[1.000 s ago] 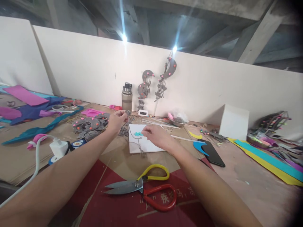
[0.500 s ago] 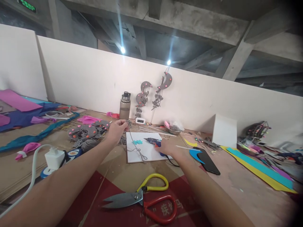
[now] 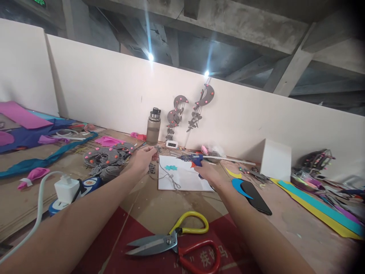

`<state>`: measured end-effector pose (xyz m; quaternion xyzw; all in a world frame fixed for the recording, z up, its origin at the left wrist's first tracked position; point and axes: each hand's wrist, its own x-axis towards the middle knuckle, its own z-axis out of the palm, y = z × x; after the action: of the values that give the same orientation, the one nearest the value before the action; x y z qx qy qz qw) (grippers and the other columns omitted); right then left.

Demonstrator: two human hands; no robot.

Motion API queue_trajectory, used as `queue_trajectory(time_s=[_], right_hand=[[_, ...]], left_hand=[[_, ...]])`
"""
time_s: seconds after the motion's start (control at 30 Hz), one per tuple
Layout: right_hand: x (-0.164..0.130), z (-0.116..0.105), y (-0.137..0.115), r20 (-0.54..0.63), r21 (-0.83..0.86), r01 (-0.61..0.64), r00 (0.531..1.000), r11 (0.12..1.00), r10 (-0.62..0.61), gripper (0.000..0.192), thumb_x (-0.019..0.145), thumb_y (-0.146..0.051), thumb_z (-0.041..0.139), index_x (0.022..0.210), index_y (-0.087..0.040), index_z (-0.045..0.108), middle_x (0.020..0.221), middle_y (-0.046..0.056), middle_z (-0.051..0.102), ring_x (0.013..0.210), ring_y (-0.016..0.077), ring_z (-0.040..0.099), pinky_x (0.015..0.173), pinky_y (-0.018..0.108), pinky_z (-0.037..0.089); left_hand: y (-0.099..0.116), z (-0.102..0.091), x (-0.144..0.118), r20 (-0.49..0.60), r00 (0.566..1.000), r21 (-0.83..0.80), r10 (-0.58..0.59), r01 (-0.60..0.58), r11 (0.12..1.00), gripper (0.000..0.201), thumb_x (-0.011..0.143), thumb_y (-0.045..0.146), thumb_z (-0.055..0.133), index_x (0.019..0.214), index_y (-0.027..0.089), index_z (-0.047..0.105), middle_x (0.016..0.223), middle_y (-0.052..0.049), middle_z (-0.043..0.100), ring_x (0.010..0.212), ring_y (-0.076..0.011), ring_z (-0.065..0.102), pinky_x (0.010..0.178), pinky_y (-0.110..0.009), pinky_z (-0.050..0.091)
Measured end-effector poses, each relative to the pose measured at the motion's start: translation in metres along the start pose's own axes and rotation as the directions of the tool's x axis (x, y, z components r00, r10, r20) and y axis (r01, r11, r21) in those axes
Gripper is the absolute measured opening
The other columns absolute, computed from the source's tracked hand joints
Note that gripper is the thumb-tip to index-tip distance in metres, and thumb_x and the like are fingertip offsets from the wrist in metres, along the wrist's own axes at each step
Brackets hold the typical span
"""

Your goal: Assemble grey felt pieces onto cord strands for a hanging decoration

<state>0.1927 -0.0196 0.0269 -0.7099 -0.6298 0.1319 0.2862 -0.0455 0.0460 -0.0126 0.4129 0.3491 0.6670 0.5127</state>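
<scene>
Left hand (image 3: 144, 159) pinches a thin grey string (image 3: 168, 176) trailing across the flat white board (image 3: 185, 182). Right hand (image 3: 207, 173) grips a blue hot-glue gun (image 3: 193, 159) above that board, near the teal foam cutout (image 3: 171, 168). Steel scissors with yellow and red handles (image 3: 178, 244) lie nearer; a black phone (image 3: 258, 193) lies right.

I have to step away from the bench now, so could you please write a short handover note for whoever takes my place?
Left hand: pinches the top of a grey cord, whose tail lies across the white board.
Right hand: grips the blue glue gun, lifted off the board, nozzle pointing left toward the left hand.
On the board: a teal cut-out, not touched by either hand.
Near edge: scissors, lying unused.
Done: cord and gun are in hand.
Left: no glue visible on cord or cut-out yet.
</scene>
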Motion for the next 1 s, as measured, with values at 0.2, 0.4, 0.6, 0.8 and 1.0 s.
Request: queue_trajectory(time_s=[0.2, 0.4, 0.6, 0.8, 1.0], right_hand=[[0.0, 0.027, -0.015, -0.049, 0.537, 0.1, 0.995, 0.837, -0.087, 0.021, 0.076, -0.021, 0.048, 0.097, -0.019, 0.05, 0.087, 0.004, 0.065, 0.066, 0.0127, 0.061, 0.056, 0.026, 0.053], [-0.015, 0.053, -0.025, -0.146, 0.739, 0.328, 0.931, 0.588, -0.336, 0.031, 0.078, -0.029, 0.053, 0.106, -0.021, 0.043, 0.108, 0.006, 0.062, 0.071, 0.0117, 0.062, 0.053, 0.024, 0.052], [-0.029, 0.058, -0.023, -0.172, 0.574, 0.399, 0.912, 0.715, -0.371, 0.024, 0.085, -0.028, 0.048, 0.109, -0.023, 0.047, 0.101, 0.003, 0.064, 0.062, 0.0096, 0.057, 0.059, 0.025, 0.048], [-0.032, 0.054, -0.025, -0.179, 0.407, 0.405, 0.914, 0.819, -0.363, 0.028, 0.087, -0.032, 0.047, 0.112, -0.019, 0.046, 0.102, 0.009, 0.064, 0.083, 0.0183, 0.06, 0.076, 0.033, 0.047], [-0.034, 0.055, -0.026, -0.196, 0.31, 0.401, 0.914, 0.862, -0.355, 0.031, 0.088, -0.033, 0.045, 0.113, -0.016, 0.046, 0.101, 0.014, 0.064, 0.091, 0.0236, 0.06, 0.084, 0.037, 0.044]], left_hand=[[-0.007, 0.002, -0.006, 0.033, 0.997, 0.005, -0.067, 0.067, 0.998, 0.028, 0.055, 0.031, 0.075, 0.064, 0.013, 0.056, 0.06, 0.001, 0.058, 0.053, -0.009, 0.053, 0.055, -0.023, 0.044], [-0.007, 0.003, -0.003, 0.051, 0.998, 0.007, -0.049, 0.048, 0.999, 0.03, 0.057, 0.034, 0.076, 0.067, 0.013, 0.058, 0.064, -0.002, 0.061, 0.054, -0.0095, 0.055, 0.058, -0.025, 0.045], [-0.002, 0.008, -0.008, 0.055, 0.998, -0.01, -0.041, 0.042, 0.999, 0.026, 0.06, 0.031, 0.075, 0.066, 0.013, 0.057, 0.063, 0.0, 0.059, 0.056, -0.0088, 0.055, 0.059, -0.023, 0.045], [0.001, 0.013, -0.013, 0.06, 0.997, -0.051, -0.043, 0.046, 0.998, 0.024, 0.061, 0.028, 0.076, 0.07, 0.013, 0.059, 0.066, -0.001, 0.06, 0.061, -0.0099, 0.058, 0.063, -0.024, 0.047], [0.002, 0.014, -0.013, 0.072, 0.996, -0.083, -0.047, 0.053, 0.995, 0.023, 0.063, 0.027, 0.076, 0.07, 0.012, 0.06, 0.068, -0.003, 0.063, 0.065, -0.0114, 0.06, 0.069, -0.027, 0.05]])
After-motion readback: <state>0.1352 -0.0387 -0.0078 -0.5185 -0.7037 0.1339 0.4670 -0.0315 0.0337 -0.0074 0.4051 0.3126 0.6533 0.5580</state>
